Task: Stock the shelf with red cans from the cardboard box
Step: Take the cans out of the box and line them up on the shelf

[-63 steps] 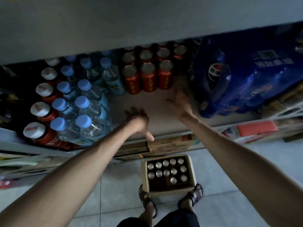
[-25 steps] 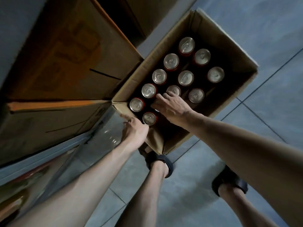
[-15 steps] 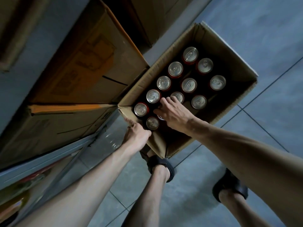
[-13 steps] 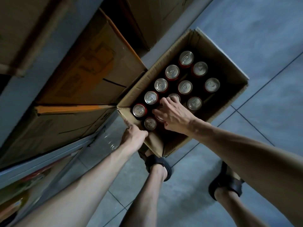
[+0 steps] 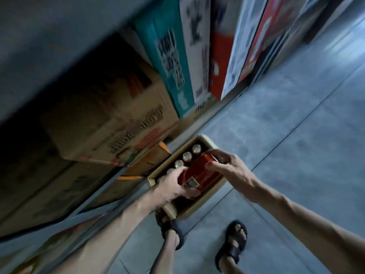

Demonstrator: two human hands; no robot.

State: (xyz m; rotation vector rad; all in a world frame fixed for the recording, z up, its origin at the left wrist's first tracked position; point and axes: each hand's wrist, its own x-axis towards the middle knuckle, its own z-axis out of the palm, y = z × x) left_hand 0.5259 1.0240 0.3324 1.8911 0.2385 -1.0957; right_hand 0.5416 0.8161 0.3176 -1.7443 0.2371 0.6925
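Observation:
The open cardboard box [image 5: 199,209] stands on the floor by my feet. Several silver-topped cans [image 5: 187,156] remain in a row along its far side. Above the box I hold red cans [image 5: 199,175], lying tilted and pressed together between both hands. My left hand [image 5: 173,185] grips their lower end, with fingers curled over the red side. My right hand [image 5: 227,167] grips their upper end from the right, thumb on the side. How many cans I hold is unclear.
Stacked cartons [image 5: 110,119] fill the low shelf on the left, brown ones near and teal, white and red ones [image 5: 217,62] farther along. Grey tiled floor [image 5: 296,135] stretches to the right. My sandalled feet [image 5: 233,244] stand just below the box.
My right hand has lifted red cans out of the box. My left hand left the box's corner and now grips the cans too. The view has risen and swung along the aisle.

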